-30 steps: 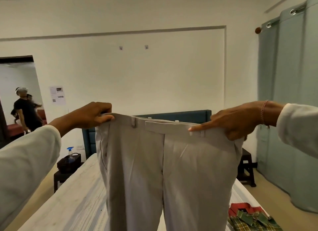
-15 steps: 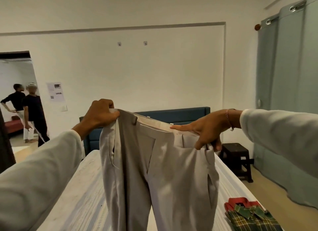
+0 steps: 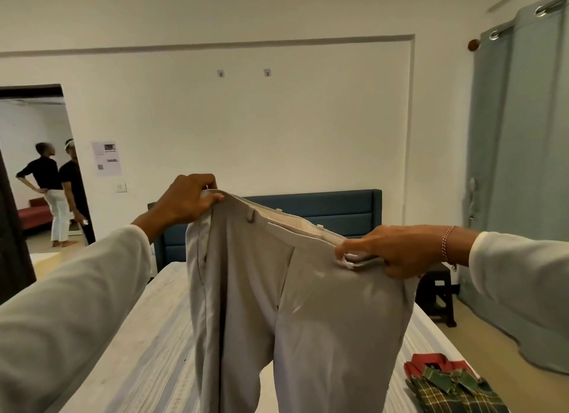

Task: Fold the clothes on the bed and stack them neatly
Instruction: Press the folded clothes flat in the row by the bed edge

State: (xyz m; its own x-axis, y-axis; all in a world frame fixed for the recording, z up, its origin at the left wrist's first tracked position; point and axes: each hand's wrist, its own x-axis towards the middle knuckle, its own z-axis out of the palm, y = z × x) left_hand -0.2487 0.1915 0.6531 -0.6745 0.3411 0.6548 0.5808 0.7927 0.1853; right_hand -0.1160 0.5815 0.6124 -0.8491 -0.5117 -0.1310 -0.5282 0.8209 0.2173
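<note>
A pair of light grey trousers (image 3: 308, 314) hangs in the air above the bed (image 3: 147, 335), held up by the waistband. My left hand (image 3: 184, 201) grips the left end of the waistband, raised higher. My right hand (image 3: 397, 249) pinches the right end, lower, so the waistband slopes down to the right. Both legs hang down and run out of the frame's bottom edge. At the bed's right edge lies a folded green plaid shirt (image 3: 452, 388) on top of a folded red garment (image 3: 431, 362).
A blue headboard (image 3: 323, 207) stands at the far end of the bed. A dark stool (image 3: 437, 292) is on the floor to the right, by grey-green curtains (image 3: 523, 181). Two people stand in the doorway (image 3: 46, 172) at the left.
My hands have spread apart again and the waistband is stretched out. The left hand has risen and the right has dropped. My view has turned slightly left.
</note>
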